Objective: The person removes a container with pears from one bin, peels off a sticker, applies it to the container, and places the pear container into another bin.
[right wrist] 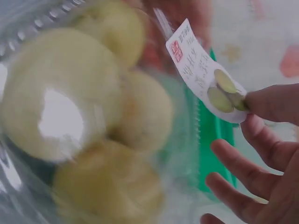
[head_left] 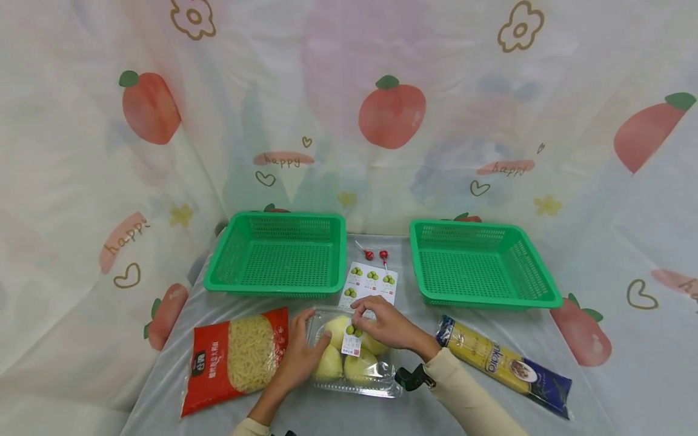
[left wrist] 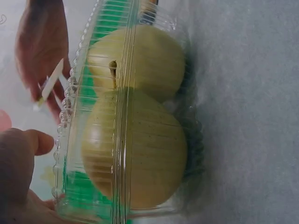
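Note:
A clear plastic clamshell box (head_left: 376, 389) of pale yellow pears (left wrist: 135, 149) sits on the table. My left hand (head_left: 302, 354) holds its left side, thumb over the lid's edge. Between thumb and forefinger, my right hand (head_left: 388, 325) pinches a white label sticker (right wrist: 205, 74) printed with green fruit, small text and a red stamp. The sticker hangs slightly curved close over the lid, its lower end free. Just behind the box lies a sheet of matching stickers (head_left: 372, 283), partly covered by the right hand.
Two green plastic baskets stand at the back, one left (head_left: 275, 290) and one right (head_left: 491, 301). Two red lollipops (head_left: 369, 255) lie between them. A red bag of pasta (head_left: 240, 357) lies at left, a blue and yellow spaghetti packet (head_left: 504, 366) at right.

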The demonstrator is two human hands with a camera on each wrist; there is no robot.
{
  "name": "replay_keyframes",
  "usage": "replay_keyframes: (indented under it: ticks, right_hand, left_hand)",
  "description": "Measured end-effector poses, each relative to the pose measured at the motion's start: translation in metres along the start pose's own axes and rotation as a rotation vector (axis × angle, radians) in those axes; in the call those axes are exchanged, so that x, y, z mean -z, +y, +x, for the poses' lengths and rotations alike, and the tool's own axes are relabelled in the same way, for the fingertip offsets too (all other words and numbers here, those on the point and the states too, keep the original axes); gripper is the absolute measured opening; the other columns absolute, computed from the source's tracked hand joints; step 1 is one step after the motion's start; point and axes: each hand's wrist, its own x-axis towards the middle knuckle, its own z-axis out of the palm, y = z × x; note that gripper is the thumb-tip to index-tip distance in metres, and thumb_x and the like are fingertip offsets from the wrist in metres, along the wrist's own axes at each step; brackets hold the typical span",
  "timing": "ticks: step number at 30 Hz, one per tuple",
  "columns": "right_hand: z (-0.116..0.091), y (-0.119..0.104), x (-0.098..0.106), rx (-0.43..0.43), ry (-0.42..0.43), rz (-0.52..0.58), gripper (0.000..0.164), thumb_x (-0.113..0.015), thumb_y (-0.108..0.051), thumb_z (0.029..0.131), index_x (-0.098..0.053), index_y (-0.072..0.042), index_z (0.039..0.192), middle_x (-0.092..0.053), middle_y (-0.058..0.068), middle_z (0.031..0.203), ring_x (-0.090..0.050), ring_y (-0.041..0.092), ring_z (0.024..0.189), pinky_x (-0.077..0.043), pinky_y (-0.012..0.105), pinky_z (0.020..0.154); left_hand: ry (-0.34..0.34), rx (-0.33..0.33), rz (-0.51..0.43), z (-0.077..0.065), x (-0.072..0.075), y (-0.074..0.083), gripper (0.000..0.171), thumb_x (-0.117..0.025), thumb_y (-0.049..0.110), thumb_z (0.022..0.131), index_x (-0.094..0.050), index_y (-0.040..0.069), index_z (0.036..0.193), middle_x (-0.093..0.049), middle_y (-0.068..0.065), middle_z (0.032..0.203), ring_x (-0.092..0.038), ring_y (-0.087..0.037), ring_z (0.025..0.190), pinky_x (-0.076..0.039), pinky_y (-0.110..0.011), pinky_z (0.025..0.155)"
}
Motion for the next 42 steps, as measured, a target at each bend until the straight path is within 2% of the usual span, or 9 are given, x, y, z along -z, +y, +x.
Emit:
replay_keyframes:
  ticks: [4,12,17,24,29,32,35,39,42]
  right_hand:
    - [-0.001,0.001,-0.011,0.005,0.012,-0.072,0.017,-0.067,-0.017,0.105,-0.067,-0.016,0.089,-0.068,0.020,0.134,-0.056,0.039,0.133,-0.040,0.064,0.114]
    - [0.005,-0.004,-0.015,0.023,0.071,-0.266,0.018,-0.071,-0.018,0.102,-0.068,-0.019,0.084,-0.068,0.016,0.135,-0.055,0.037,0.130,-0.041,0.068,0.108]
    - [0.007,-0.003,-0.018,0.029,0.094,-0.364,0.017,-0.076,-0.020,0.099,-0.069,-0.020,0.083,-0.067,0.013,0.134,-0.056,0.035,0.129,-0.044,0.065,0.106]
    - [0.008,0.004,-0.025,0.058,0.123,-0.459,0.014,-0.078,-0.024,0.097,-0.070,-0.020,0.087,-0.067,0.012,0.134,-0.057,0.034,0.126,-0.046,0.062,0.105]
    - [0.007,0.008,-0.027,0.046,0.141,-0.484,0.012,-0.078,-0.021,0.097,-0.069,-0.015,0.103,-0.067,0.009,0.128,-0.059,0.032,0.122,-0.048,0.058,0.104]
    - [0.005,0.010,-0.027,0.030,0.144,-0.465,0.013,-0.077,-0.018,0.098,-0.067,-0.015,0.105,-0.067,0.008,0.126,-0.059,0.032,0.119,-0.049,0.056,0.101]
    - [-0.001,0.010,-0.026,0.027,0.116,-0.431,0.015,-0.079,-0.021,0.095,-0.067,-0.017,0.102,-0.065,0.013,0.133,-0.057,0.036,0.125,-0.047,0.060,0.104]
    - [-0.011,0.013,-0.029,0.018,0.066,-0.379,0.024,-0.083,-0.033,0.091,-0.066,-0.020,0.102,-0.058,0.018,0.147,-0.051,0.042,0.135,-0.039,0.067,0.111]
    - [-0.020,0.016,-0.036,0.006,0.061,-0.355,0.024,-0.082,-0.036,0.092,-0.066,-0.021,0.102,-0.057,0.019,0.150,-0.049,0.043,0.137,-0.037,0.068,0.113]
  left_hand:
    - [-0.028,0.029,0.016,0.003,-0.005,0.000,0.073,-0.078,0.030,0.097,-0.041,0.000,0.153,-0.036,-0.024,0.157,-0.038,-0.043,0.147,-0.036,-0.066,0.118]
    - [-0.029,0.000,0.068,0.006,-0.007,0.001,0.094,-0.087,0.039,0.087,-0.035,-0.002,0.154,-0.033,-0.026,0.156,-0.037,-0.046,0.145,-0.037,-0.069,0.115]
    - [-0.046,0.010,0.106,0.007,-0.007,0.001,0.101,-0.091,0.039,0.082,-0.034,0.001,0.155,-0.030,-0.025,0.158,-0.035,-0.044,0.145,-0.037,-0.068,0.116]
    - [-0.055,-0.015,0.140,0.009,-0.008,-0.001,0.108,-0.095,0.039,0.078,-0.032,0.000,0.156,-0.029,-0.024,0.159,-0.032,-0.043,0.147,-0.036,-0.066,0.117]
    - [-0.056,-0.022,0.149,0.009,-0.006,0.000,0.110,-0.095,0.040,0.076,-0.031,0.000,0.157,-0.028,-0.024,0.160,-0.032,-0.043,0.147,-0.037,-0.066,0.117]
    - [-0.059,-0.020,0.154,0.009,-0.006,0.001,0.110,-0.095,0.039,0.076,-0.031,0.000,0.157,-0.028,-0.024,0.159,-0.032,-0.043,0.147,-0.037,-0.066,0.117]
    - [-0.053,-0.016,0.170,0.010,-0.006,0.003,0.106,-0.094,0.037,0.078,-0.032,0.000,0.155,-0.029,-0.025,0.158,-0.032,-0.043,0.146,-0.037,-0.066,0.117]
    - [-0.021,-0.019,0.208,0.009,-0.008,0.002,0.097,-0.093,0.035,0.081,-0.036,-0.001,0.151,-0.034,-0.025,0.154,-0.037,-0.042,0.142,-0.040,-0.063,0.115]
    - [0.005,-0.012,0.228,0.003,-0.010,0.001,0.092,-0.092,0.034,0.082,-0.039,-0.003,0.148,-0.038,-0.026,0.150,-0.040,-0.042,0.139,-0.043,-0.061,0.113]
